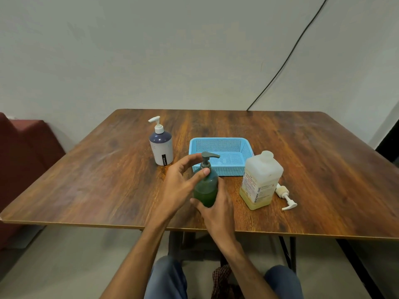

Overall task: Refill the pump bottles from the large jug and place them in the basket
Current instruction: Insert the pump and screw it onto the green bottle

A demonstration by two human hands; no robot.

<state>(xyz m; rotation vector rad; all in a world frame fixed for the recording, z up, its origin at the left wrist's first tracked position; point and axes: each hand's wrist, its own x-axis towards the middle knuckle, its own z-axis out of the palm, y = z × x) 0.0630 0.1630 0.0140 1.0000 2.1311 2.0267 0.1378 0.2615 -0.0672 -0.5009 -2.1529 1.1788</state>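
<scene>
The green pump bottle (205, 186) stands near the front middle of the worktop (86, 180), just in front of the blue basket (226, 170). It is a rounded, see-through green bottle with dark green liquid in its lower part and a grey-green pump on top. It is upright, its long axis vertical, and the pump's spout points to the right, towards the jug (261, 182). The right hand (216, 210) grips the lower body from the near side, fingers wrapped round it, so I cannot quite tell whether the base touches the wood. The left hand (181, 182) comes in from the left and pinches the pump's collar, thumb on the near side and fingers curled behind the stem. The basket is a shallow, perforated tray, and no bottle lies in it. To its right the jug stands upright, pale and square-sided, with yellowish liquid low inside, a printed label and an uncapped neck. A loose pump (285, 196), white, lies flat on the worktop just beside the jug's right side. A white pump bottle (161, 145) with a dark purple shoulder stands upright left of the basket, its spout pointing left.
</scene>
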